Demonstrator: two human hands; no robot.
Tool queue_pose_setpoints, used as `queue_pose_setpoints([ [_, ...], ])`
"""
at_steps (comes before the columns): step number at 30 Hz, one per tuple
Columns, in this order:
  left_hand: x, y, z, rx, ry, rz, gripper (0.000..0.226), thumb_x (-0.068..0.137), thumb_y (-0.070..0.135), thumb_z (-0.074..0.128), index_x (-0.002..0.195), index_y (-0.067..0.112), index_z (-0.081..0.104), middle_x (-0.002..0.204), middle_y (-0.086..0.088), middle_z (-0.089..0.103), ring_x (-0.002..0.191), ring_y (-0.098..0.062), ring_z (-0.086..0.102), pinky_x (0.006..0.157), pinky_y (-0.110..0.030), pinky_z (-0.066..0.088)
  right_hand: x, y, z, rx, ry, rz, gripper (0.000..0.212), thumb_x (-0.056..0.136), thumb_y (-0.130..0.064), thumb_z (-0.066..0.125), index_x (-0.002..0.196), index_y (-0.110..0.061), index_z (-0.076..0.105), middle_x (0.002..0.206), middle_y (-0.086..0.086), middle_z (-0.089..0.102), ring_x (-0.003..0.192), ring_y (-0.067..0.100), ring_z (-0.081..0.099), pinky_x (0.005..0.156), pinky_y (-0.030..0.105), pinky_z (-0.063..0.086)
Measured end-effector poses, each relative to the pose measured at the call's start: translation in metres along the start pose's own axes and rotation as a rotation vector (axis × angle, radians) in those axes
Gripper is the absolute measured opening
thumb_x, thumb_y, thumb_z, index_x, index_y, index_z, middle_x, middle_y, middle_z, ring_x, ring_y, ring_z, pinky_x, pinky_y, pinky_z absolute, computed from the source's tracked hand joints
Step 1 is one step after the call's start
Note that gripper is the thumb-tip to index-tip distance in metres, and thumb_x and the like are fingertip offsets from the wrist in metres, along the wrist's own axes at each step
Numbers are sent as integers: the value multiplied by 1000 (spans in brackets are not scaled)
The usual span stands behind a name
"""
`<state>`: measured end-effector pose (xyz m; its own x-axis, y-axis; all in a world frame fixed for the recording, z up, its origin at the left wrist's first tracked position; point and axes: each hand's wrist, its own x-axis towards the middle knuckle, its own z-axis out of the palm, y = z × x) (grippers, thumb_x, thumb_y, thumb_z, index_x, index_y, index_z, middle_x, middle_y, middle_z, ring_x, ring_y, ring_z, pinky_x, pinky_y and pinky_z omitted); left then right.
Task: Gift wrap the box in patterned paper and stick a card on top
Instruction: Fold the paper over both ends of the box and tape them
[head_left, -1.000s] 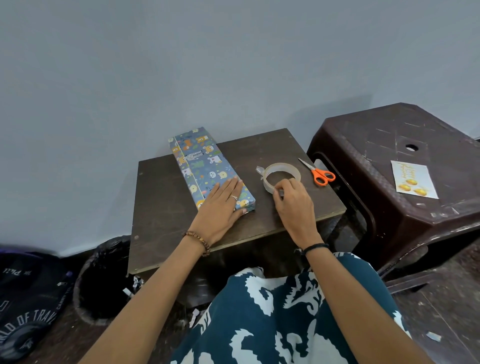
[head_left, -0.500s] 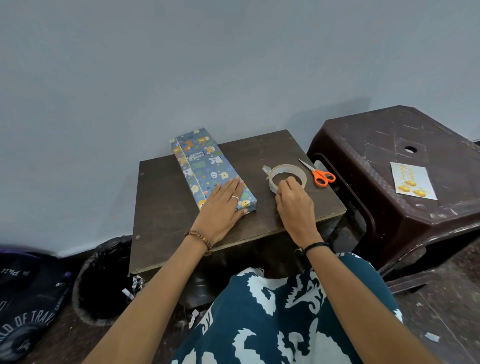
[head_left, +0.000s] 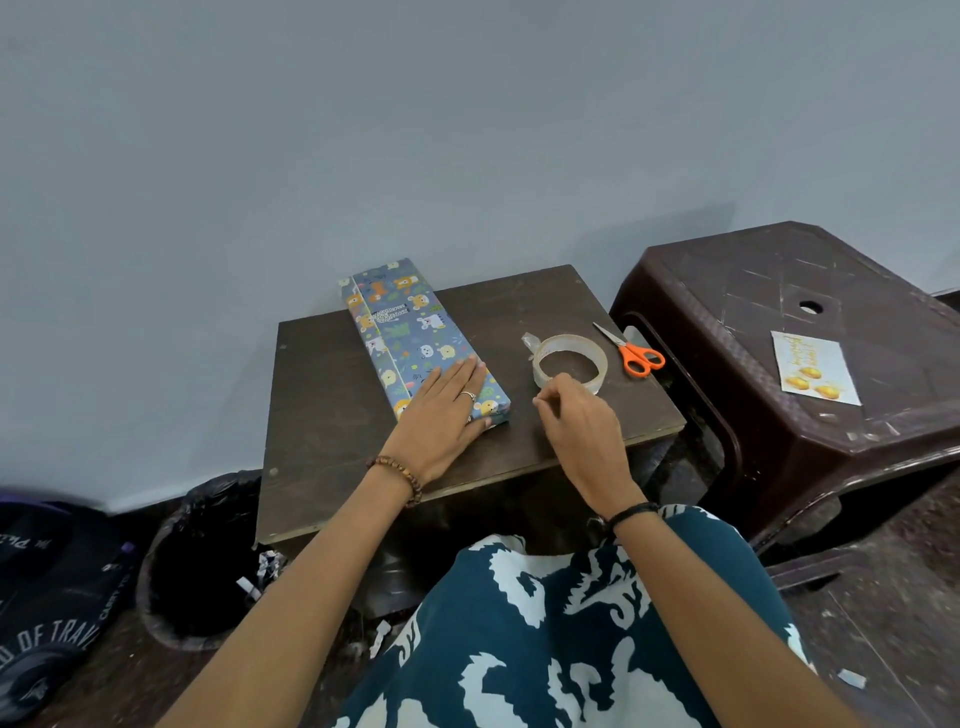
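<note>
The long box (head_left: 410, 332), wrapped in blue paper with cartoon animals, lies slanted on the small dark table (head_left: 332, 415). My left hand (head_left: 441, 415) rests flat on the box's near end, fingers stretched out and gripping nothing. My right hand (head_left: 576, 421) hovers just right of the box, in front of the clear tape roll (head_left: 570, 362). Its fingertips are pinched together; I cannot tell if a clear strip is between them. The card (head_left: 815, 369), white with yellow print, lies on the brown plastic stool (head_left: 753, 426) at the right.
Orange-handled scissors (head_left: 636, 356) lie at the table's right edge beside the tape roll. A black bin (head_left: 197, 561) stands on the floor at the left, with a dark bag (head_left: 47, 587) beyond it. A wall rises close behind the table.
My right hand has come off the tape roll's near rim and moved a little left toward the box, fingertips pinched. My left hand and the box have stayed put.
</note>
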<state>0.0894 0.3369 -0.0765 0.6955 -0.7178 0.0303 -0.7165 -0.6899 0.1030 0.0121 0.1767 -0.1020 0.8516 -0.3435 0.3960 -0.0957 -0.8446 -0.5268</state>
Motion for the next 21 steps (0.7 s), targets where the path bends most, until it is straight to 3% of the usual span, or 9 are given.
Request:
queue_pose_setpoints([
  [3,0,0,-1,-14,-6,7,64,100,38,31,149,12,0,158,-3,-1,145,-12,-2,115,-25,-7,-6,-2,-7,506,-109,90,6,84,-15,67,84,-21,64,97,-11,62,100,4,58,86,21,47],
  [5,0,-1,0,-12,2,12,64,100,38,32,149,11,1,158,-3,0,145,-13,-1,115,-26,-7,-9,-4,-6,634,-157,84,10,81,-12,70,80,-22,66,104,-14,59,106,3,56,91,22,46],
  [12,1,-2,-1,-5,-6,17,64,100,37,31,149,11,1,158,-3,0,145,-13,-1,115,-26,-7,-5,-6,8,648,-177,75,24,81,-10,69,77,-32,63,100,-13,56,98,3,57,86,18,49],
  [21,2,-5,3,0,-2,28,65,99,39,32,149,11,1,158,-3,1,145,-13,0,117,-27,-5,-8,-7,21,516,-76,-37,9,83,-8,67,89,-13,67,103,-2,56,97,4,56,86,25,52],
])
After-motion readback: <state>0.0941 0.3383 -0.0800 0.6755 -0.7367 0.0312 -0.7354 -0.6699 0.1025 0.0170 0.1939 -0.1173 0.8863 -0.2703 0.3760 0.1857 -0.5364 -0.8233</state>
